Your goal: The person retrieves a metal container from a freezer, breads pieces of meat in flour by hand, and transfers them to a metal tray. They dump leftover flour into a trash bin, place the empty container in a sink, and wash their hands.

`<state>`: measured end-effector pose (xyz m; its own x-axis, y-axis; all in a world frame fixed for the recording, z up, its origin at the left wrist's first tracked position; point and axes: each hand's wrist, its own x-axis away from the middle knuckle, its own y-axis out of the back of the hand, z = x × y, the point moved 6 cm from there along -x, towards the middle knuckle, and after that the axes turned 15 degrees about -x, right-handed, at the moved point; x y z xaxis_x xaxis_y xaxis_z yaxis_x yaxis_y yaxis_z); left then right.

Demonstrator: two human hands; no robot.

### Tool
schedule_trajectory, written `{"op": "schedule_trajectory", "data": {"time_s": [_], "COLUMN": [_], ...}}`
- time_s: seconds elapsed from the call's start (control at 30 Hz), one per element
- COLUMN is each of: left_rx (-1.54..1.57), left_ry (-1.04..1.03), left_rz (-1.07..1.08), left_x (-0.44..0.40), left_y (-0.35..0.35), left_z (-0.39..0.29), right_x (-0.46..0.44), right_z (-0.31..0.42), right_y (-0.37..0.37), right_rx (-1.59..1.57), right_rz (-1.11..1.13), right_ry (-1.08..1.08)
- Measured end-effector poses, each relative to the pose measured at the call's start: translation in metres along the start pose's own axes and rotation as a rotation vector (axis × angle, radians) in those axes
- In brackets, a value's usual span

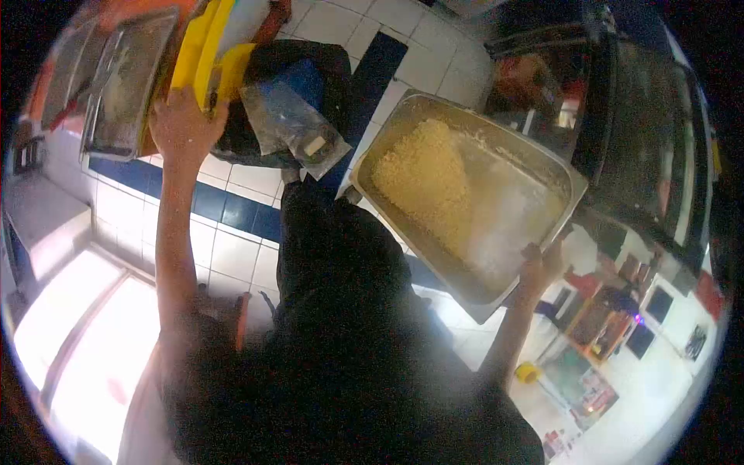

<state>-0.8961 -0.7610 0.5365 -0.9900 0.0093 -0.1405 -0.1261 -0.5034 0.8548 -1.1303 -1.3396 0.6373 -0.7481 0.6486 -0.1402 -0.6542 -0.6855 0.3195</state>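
My right hand [542,267] grips the near right rim of a deep steel pan [570,167], which is held tilted. Inside the pan, a heap of pale yellow crumbs [426,174] lies to the left, with white powder [508,225] spread over the right side. My left hand [186,128] reaches forward, its fingers around the near end of a long yellow plastic piece [203,46]. Beside that hand stands a black bin bag [333,66] with a clear plastic wrapper [287,116] and something blue [298,85] on top.
Framed glass-like panels [128,81] stand at the far left. White floor tiles [329,27] with dark blue bands [380,66] run underfoot. A dark glass-fronted unit [635,124] is at the right. A brightly lit panel [85,333] is at lower left.
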Motion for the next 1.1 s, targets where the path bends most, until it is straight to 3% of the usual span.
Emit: {"op": "schedule_trajectory", "data": {"time_s": [0.03, 0.1, 0.2, 0.3, 0.4, 0.47, 0.53, 0.6, 0.63, 0.67, 0.7, 0.8, 0.87, 0.93, 0.97, 1.03, 1.07, 1.1], "left_rx": [0.003, -0.007, 0.088, 0.15, 0.18, 0.238, 0.252, 0.268, 0.249, 0.227, 0.217, 0.208, 0.508, 0.734, 0.744, 0.947, 0.956, 0.859], "left_ry": [0.026, 0.18, 0.185, 0.239, 0.253, 0.269, 0.286, 0.305, 0.304, 0.307, 0.312, 0.387, 0.422, 0.063, 0.055, -0.287, -0.295, -0.285], "left_rz": [0.004, -0.062, 0.056, 0.041, 0.022, -0.038, -0.036, -0.027, -0.023, -0.022, -0.027, -0.143, -0.515, -0.775, -0.778, -0.486, -0.476, -0.312], "left_x": [0.007, -0.073, -0.026, -0.041, -0.043, -0.044, -0.047, -0.046, -0.046, -0.046, -0.048, -0.051, -0.048, -0.038, -0.046, -0.068, -0.073, -0.085], "left_y": [-0.014, 0.031, -0.022, 0.008, 0.003, 0.004, -0.003, -0.006, -0.004, -0.001, 0.001, 0.007, 0.014, 0.011, 0.004, -0.014, -0.02, -0.034], "left_z": [0.017, -0.007, 0.109, 0.036, 0.053, 0.049, 0.04, 0.034, 0.032, 0.031, 0.028, 0.007, -0.011, -0.053, -0.061, -0.096, -0.099, -0.103], "right_x": [0.004, -0.117, 0.006, -0.056, -0.048, -0.047, -0.043, -0.032, -0.031, -0.02, -0.013, -0.005, -0.007, -0.004, -0.002, 0.003, 0.007, 0.006], "right_z": [0.008, 0.032, 0.101, 0.096, 0.102, 0.103, 0.08, 0.06, 0.022, 0.021, 0.012, 0.013, 0.007, 0.008, 0.008, 0.007, 0.006, 0.001], "right_y": [-0.019, -0.041, -0.128, -0.153, -0.197, -0.232, -0.273, -0.324, -0.342, -0.361, -0.377, -0.399, -0.402, -0.408, -0.412, -0.414, -0.413, -0.409], "right_rx": [0.014, 0.071, 0.21, 0.371, 0.285, 0.247, 0.298, 0.342, 0.139, 0.148, 0.168, 0.201, 0.162, 0.174, 0.185, 0.187, 0.176, 0.179], "right_rz": [0.033, 0.09, 0.123, 0.093, 0.09, 0.125, 0.144, 0.195, 0.197, 0.235, 0.253, 0.289, 0.378, 0.401, 0.435, 0.451, 0.471, 0.467], "right_ry": [0.024, 0.01, -0.003, 0.144, 0.134, 0.346, 0.278, 0.441, 0.408, 0.286, 0.321, 0.34, 0.295, 0.319, 0.352, 0.391, 0.429, 0.422]}}
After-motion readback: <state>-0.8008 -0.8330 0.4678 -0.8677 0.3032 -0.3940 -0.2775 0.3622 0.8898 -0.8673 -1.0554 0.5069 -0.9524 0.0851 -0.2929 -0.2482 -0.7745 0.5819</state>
